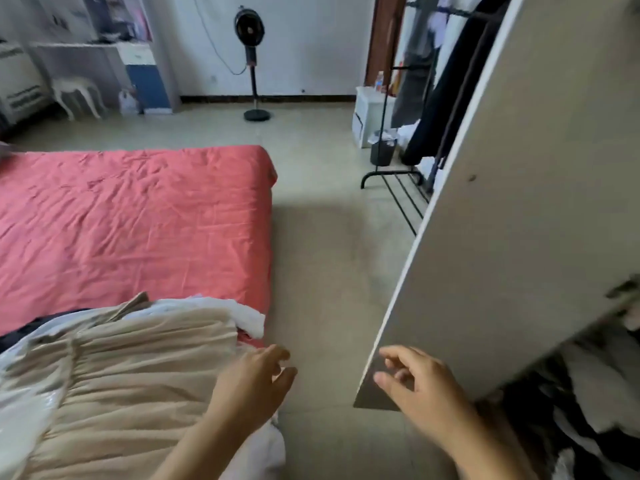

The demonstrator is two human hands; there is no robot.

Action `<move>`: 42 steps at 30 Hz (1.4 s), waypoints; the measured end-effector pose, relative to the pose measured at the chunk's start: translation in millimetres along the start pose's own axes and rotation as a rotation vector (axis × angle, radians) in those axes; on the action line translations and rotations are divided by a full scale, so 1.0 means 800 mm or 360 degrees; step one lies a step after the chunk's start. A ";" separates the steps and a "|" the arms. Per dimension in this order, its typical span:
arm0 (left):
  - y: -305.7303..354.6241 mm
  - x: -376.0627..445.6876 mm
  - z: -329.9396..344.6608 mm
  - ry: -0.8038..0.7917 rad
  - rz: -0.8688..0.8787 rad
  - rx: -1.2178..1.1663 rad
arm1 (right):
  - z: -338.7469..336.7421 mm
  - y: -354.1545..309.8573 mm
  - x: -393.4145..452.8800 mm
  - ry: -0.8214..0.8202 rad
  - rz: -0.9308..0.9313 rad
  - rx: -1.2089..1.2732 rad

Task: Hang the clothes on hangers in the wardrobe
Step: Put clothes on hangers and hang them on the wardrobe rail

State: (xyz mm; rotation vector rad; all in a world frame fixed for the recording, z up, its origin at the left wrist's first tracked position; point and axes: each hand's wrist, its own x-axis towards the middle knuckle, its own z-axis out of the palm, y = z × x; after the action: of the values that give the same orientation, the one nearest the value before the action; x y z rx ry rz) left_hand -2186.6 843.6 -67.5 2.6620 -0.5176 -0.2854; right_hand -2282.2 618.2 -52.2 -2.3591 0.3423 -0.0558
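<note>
A bedroom in a home. A bed point(131, 220) with a wrinkled red sheet fills the left side, clothes point(131, 368) heaped on its near end. An open wardrobe door point(512, 237) stands at right, with a clothes rack point(398, 168), a standing fan point(251, 64) and shelves point(86, 36) behind.
</note>
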 end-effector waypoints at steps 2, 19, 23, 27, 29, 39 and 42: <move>0.055 0.003 0.019 -0.0065 0.0219 0.0020 | -0.033 0.031 -0.034 0.0166 0.0135 0.0057; 0.597 0.033 0.073 -0.0412 0.2060 -0.0325 | -0.352 0.133 -0.231 0.2024 0.0882 -0.0410; 0.710 0.037 0.057 -0.0376 0.2314 -0.0570 | -0.435 0.112 -0.246 0.2357 0.0931 -0.0616; 0.794 0.038 0.033 -0.0324 0.2471 -0.0778 | -0.504 0.086 -0.248 0.2537 0.0898 -0.0720; 0.838 0.037 0.017 -0.0292 0.2539 -0.0929 | -0.546 0.071 -0.250 0.2632 0.0842 -0.0789; 1.022 0.005 -0.068 -0.0059 0.2758 -0.1338 | -0.747 -0.002 -0.254 0.2802 0.0703 -0.1250; 1.069 0.002 -0.079 -0.0024 0.2786 -0.1351 | -0.813 -0.010 -0.255 0.2833 0.0710 -0.1380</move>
State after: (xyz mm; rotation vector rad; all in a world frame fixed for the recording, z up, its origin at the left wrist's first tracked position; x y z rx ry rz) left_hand -2435.3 142.1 358.1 0.7737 -1.8563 0.0532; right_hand -2567.4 238.8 437.6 -2.1492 1.9519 -2.1518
